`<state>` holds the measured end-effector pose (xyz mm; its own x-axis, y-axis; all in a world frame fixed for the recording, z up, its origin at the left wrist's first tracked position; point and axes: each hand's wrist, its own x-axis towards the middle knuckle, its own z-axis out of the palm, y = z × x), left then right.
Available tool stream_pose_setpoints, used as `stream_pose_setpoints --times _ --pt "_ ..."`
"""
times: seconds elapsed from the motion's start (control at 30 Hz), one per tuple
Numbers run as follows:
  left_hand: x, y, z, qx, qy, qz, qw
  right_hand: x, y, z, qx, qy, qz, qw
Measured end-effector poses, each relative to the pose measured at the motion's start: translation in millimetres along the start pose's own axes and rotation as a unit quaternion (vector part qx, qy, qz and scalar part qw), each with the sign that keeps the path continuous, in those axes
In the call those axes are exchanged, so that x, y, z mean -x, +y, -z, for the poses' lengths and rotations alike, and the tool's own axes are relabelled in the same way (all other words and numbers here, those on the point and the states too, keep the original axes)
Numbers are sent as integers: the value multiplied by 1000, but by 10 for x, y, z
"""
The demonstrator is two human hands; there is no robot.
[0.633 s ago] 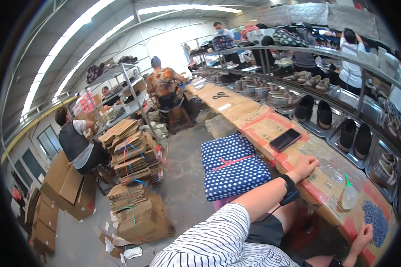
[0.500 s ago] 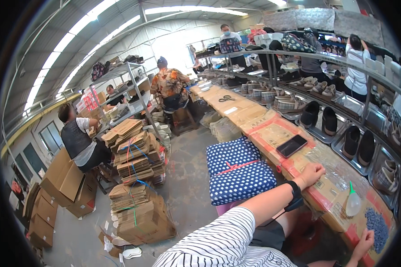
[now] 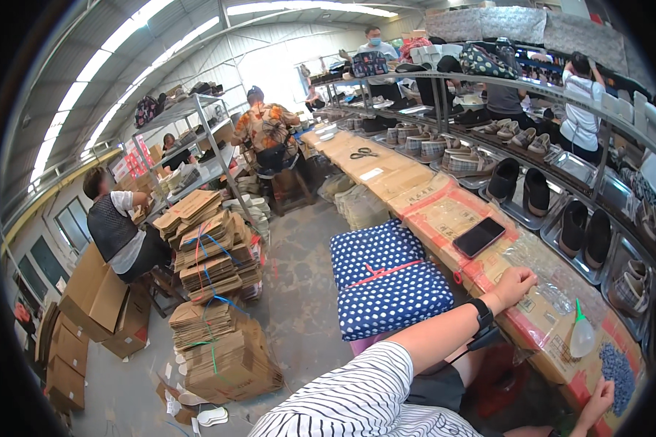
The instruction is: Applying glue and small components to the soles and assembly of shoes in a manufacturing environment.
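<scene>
My left hand (image 3: 514, 287) is over the cardboard-covered bench (image 3: 423, 207), its fingers curled in and pinched together; whatever they hold, if anything, is too small to see. At the near right end of the bench my right hand (image 3: 598, 402) also has its fingers closed, right beside a heap of small blue-grey pieces (image 3: 617, 377). What is between those fingers cannot be made out. Just beyond the heap stands a clear squeeze bottle (image 3: 582, 338) with a green pointed nozzle. A dark phone (image 3: 479, 237) lies flat on the bench, farther away than my left hand.
A stool-high bundle of blue dotted cloth (image 3: 390, 280) sits left of the bench. Black scissors (image 3: 364, 153) lie farther along it. Metal trays of black shoes (image 3: 536, 192) line the rack at right. Tied cardboard stacks (image 3: 229, 364) stand on the floor. Co-workers (image 3: 266, 131) sit beyond.
The view has shifted slightly, so the stacks and seated co-workers appear farther left. My left hand stays pinched over the bench, and my right hand is still beside the blue-grey heap.
</scene>
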<state>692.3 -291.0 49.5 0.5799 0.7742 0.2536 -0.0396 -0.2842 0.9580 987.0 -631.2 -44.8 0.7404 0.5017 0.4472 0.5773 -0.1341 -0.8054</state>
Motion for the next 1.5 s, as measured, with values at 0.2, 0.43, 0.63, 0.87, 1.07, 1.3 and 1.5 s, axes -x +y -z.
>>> stream_pose_setpoints --times 0.2,0.43,0.63,0.87,1.07,1.3,1.5 --pt "16 36 -3 -1 -1 -15 1000 11 -118 9 7 11 -12 1000" --pt "52 104 -25 -29 -3 -11 1000 88 -245 57 -37 26 -33 998" --pt "56 82 -10 -32 -22 39 998 155 -822 91 37 57 -40 997" --pt "75 0 137 22 -19 27 999 139 -989 -70 -99 50 -66 992" --pt "112 77 22 35 -29 18 999 96 -1052 98 -148 -19 -115 982" --pt "141 97 30 32 -26 31 999 -824 -805 700 98 -5 -1 995" --pt "118 -7 -3 -39 -16 17 999 -1771 -379 1071 391 40 50 918"
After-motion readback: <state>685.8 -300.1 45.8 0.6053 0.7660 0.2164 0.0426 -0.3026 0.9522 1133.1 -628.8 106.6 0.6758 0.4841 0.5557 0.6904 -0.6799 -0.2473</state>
